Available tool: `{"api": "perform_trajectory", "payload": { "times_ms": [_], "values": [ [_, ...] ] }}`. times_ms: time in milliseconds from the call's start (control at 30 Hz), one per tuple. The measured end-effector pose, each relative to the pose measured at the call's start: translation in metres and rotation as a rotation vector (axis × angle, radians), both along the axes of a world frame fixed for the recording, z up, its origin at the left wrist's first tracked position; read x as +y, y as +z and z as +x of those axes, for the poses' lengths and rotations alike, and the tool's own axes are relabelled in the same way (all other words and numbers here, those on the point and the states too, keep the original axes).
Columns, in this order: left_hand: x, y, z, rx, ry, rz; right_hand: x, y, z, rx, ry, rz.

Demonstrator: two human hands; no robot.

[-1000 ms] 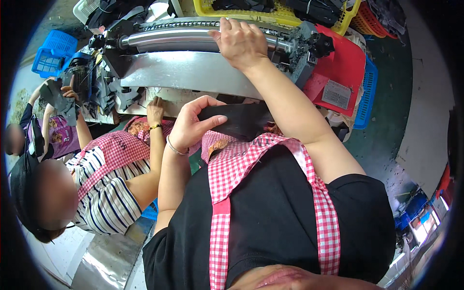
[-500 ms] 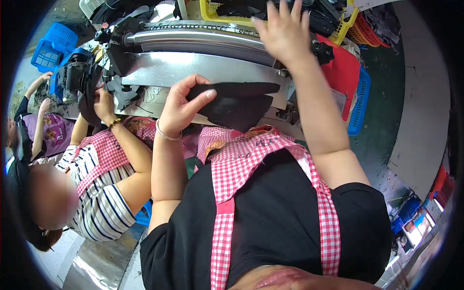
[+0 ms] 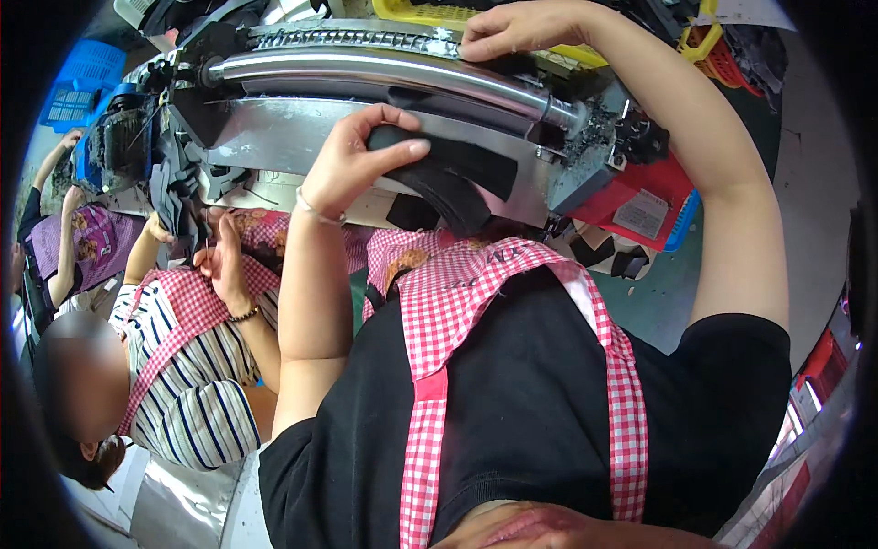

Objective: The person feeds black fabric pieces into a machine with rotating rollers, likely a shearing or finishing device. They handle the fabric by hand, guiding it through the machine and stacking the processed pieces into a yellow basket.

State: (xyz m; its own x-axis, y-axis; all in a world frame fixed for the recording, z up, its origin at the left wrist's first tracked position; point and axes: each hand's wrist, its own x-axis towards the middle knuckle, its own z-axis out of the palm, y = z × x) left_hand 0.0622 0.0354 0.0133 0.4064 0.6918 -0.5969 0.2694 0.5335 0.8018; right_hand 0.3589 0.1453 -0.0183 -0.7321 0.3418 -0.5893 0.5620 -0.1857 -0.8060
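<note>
My left hand (image 3: 361,156) is closed on several flat, dark pieces of sheet material (image 3: 444,169), thumb on top. They fan out to the right, above my apron, in front of the machine's metal plate (image 3: 283,133). Another dark strip (image 3: 457,108) lies on that plate against the shiny roller (image 3: 384,73). Beyond the roller, my right hand (image 3: 512,29) reaches over with its fingers curled and pressed together, beside a toothed or coiled bar (image 3: 357,39). Dark material shows just under this hand; what its fingertips hold is hidden.
A yellow basket (image 3: 585,55) stands behind the machine, partly covered by my right arm. On the right are a red panel (image 3: 631,215) and a blue basket (image 3: 688,224). To my left a co-worker in a striped shirt (image 3: 197,403) handles dark scraps (image 3: 174,197).
My right hand has come down from over the yellow basket to behind the roller, its fingers now curled. The pieces in my left hand have fanned apart. A dark strip now lies at the roller.
</note>
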Motion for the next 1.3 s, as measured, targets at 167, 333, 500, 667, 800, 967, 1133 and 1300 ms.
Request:
{"api": "perform_trajectory", "payload": {
  "times_ms": [167, 333, 500, 667, 800, 967, 1133, 1300],
  "values": [
    [-0.009, 0.002, -0.024, 0.022, -0.052, -0.062, 0.007, -0.034, 0.004, 0.039, -0.106, -0.091],
    [-0.003, -0.024, -0.012, 0.354, 0.002, 0.213, 0.001, -0.018, -0.005, 0.045, -0.101, -0.092],
    [-0.001, -0.025, -0.019, 0.296, -0.085, 0.135, -0.006, -0.008, -0.01, -0.029, -0.05, 0.071],
    [-0.008, -0.012, -0.023, 0.095, 0.03, 0.036, -0.001, -0.015, 0.006, 0.018, -0.088, 0.134],
    [-0.005, 0.014, -0.021, -0.027, 0.039, 0.024, 0.005, -0.004, 0.019, 0.161, -0.264, 0.114],
    [0.004, 0.034, 0.016, -0.246, 0.352, 0.23, -0.014, 0.042, -0.002, 0.287, -0.266, 0.011],
    [0.015, 0.031, 0.022, -0.205, 0.492, 0.294, -0.017, 0.04, -0.003, 0.393, -0.207, -0.05],
    [0.009, 0.023, 0.01, -0.072, 0.364, 0.454, -0.012, 0.048, 0.001, 0.239, -0.123, -0.006]
  ]
}}
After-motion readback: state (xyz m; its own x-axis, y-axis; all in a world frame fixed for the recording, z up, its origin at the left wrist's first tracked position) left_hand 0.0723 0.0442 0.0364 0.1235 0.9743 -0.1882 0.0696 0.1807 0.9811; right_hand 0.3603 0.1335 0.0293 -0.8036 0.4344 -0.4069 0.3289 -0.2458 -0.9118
